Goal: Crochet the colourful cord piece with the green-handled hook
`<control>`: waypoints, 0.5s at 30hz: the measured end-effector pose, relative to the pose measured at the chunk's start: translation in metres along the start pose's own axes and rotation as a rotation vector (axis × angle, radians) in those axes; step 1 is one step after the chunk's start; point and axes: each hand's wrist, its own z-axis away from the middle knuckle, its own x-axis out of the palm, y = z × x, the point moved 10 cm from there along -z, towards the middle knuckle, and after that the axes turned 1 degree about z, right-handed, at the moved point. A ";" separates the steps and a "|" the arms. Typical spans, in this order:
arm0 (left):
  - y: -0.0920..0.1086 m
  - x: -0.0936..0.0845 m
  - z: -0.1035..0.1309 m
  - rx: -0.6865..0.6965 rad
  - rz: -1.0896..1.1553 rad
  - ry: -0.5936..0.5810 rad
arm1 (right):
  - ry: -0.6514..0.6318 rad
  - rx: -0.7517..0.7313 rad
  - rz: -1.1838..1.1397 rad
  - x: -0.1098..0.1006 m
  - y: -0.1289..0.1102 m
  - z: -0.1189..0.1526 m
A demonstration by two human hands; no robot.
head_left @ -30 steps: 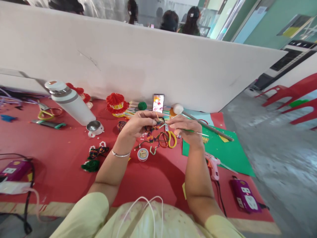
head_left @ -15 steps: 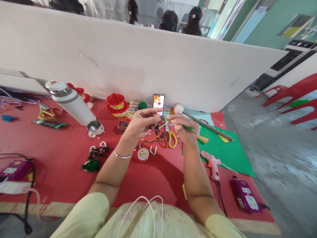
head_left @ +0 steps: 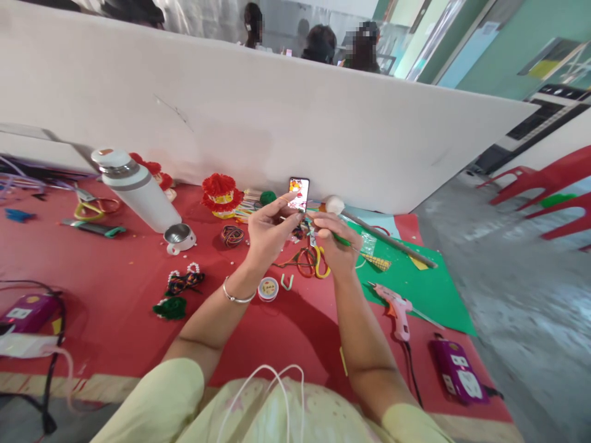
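Observation:
Over the middle of the red table, my left hand (head_left: 271, 231) pinches a strand of dark multicoloured yarn (head_left: 301, 230); the exact grip is partly hidden. My right hand (head_left: 339, 246) is closed around a green-handled crochet hook (head_left: 342, 240), its tip meeting the yarn by my left fingertips. Scissors (head_left: 320, 263) with red and yellow handles lie just below my hands. A ball of multicoloured yarn (head_left: 231, 235) rests to the left. Behind my fingers a phone (head_left: 300, 192) leans against the white board, its screen lit.
A white flask (head_left: 143, 197) and a metal-lined cup (head_left: 180, 237) stand left. Nearer me is a small round spool (head_left: 268, 288). At right lie a pink glue gun (head_left: 396, 311), a purple power box (head_left: 458, 369) and a long stick (head_left: 392, 239). The white board (head_left: 277, 117) bounds the table's back.
My left index finger has stretched forward, over the phone's lower part. Both hands stay close together, the right one slightly further left. The view has shifted a little.

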 end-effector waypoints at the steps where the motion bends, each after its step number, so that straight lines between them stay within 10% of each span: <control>1: 0.004 -0.001 0.001 0.052 -0.047 0.022 | -0.015 -0.006 0.021 0.001 -0.001 -0.001; 10: -0.002 0.004 0.009 0.047 -0.111 0.032 | -0.101 -0.183 0.321 0.012 -0.022 0.006; 15: -0.029 0.011 0.009 -0.346 0.162 -0.046 | -0.030 -0.237 0.394 0.014 -0.017 0.018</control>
